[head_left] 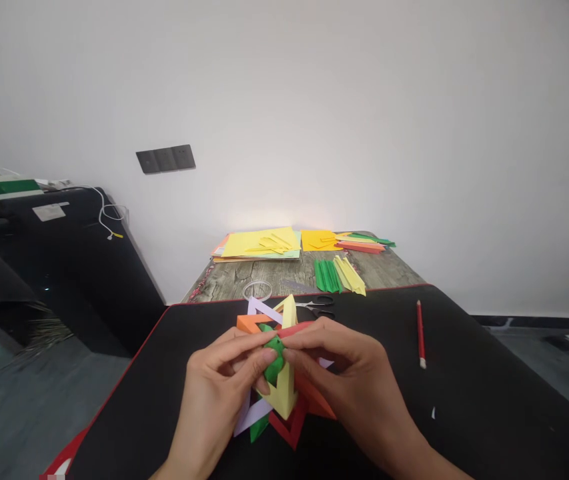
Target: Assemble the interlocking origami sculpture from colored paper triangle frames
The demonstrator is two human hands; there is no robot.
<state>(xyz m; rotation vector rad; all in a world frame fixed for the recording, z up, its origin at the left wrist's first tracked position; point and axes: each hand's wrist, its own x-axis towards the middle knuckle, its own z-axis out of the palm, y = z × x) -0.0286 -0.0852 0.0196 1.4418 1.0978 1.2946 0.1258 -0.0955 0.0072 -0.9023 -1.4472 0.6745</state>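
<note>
Left hand [224,383] and right hand [351,367] nearest, both bent inward, fingertips meeting at a paper star [284,395] of many colours, held over the near middle of a black table [374,413]. Left thumb and forefinger pinch the green fold [274,359] at its centre; right thumb and forefinger are closed on paper just to the right of it, exact layer hidden. Cannot tell whether the lower points touch the table.

Handling, as judged: very light, crisp at the creases, thin and easily crushed. Open frames would likely buckle under a hard squeeze; best hold is fingertip pressure at the thick folded centre, points left alone. Paper should grip well enough against dry skin.

Near right, well apart from the star: a white scrap [433,413], then a red pencil [421,337] lying lengthwise. Scissors [321,307] just beyond the star, partly behind it; closest obstacle. A tape roll [257,283] sits left of them.

Farther, on a wood-patterned surface: green strips [328,276] beside pale yellow strips [349,275]; yellow sheets [237,244] stacked far left, mixed strips [361,246] far right. Wall [339,133] behind, socket panel [165,159] to the left.
</note>
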